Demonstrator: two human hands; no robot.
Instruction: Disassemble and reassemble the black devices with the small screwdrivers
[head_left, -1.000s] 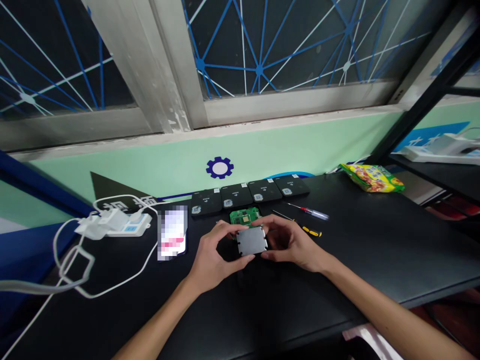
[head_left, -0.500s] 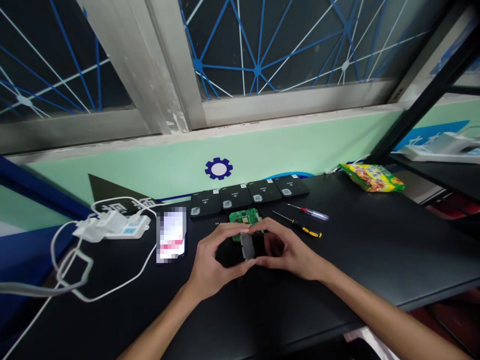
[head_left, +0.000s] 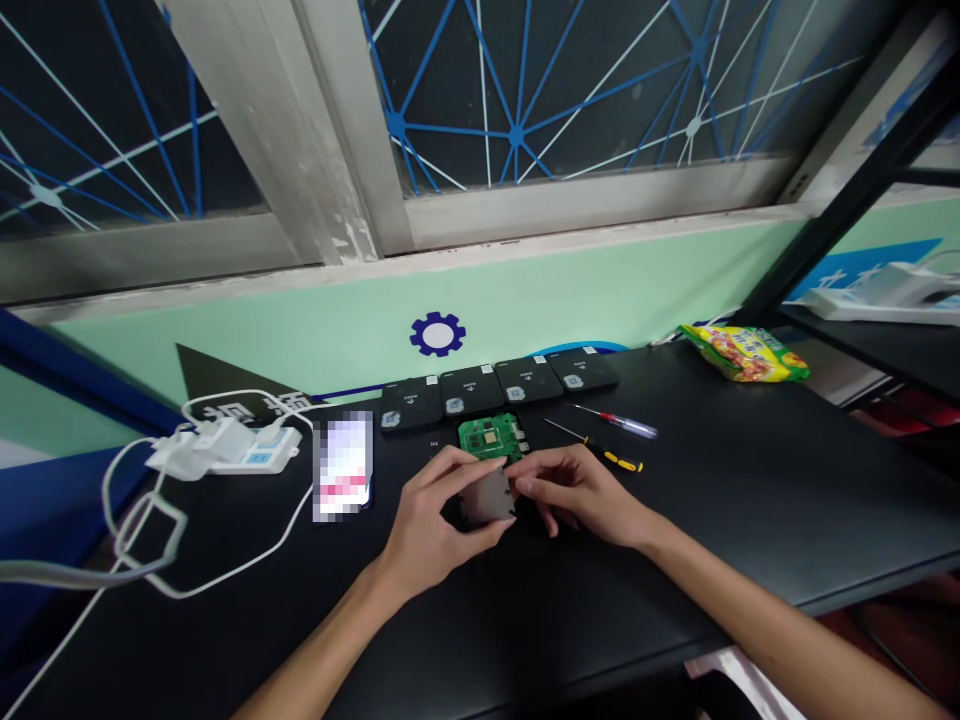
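A flat grey metal plate point(head_left: 486, 497) with small notches along its edge is held up over the black table. My left hand point(head_left: 435, 505) grips it, fingers at the top edge and thumb at the bottom. My right hand point(head_left: 574, 490) has thumb and index finger pinched at the plate's right edge, near the upper corner; the other fingers curl below. Just behind the plate lies a green circuit board point(head_left: 491, 437), its near part hidden by the plate and my fingers.
Several black boxes point(head_left: 469, 390) line the wall. Two screwdrivers, one yellow-and-black point(head_left: 622, 461) and one red-and-clear point(head_left: 628, 426), lie right of the board. A phone point(head_left: 343, 465), a white power strip point(head_left: 259, 455) with cables, and a snack bag point(head_left: 746, 353) are farther out.
The plate has turned from nearly edge-on to showing its broad face. My right hand has shifted from spanning its top and bottom to a pinch at its right edge.
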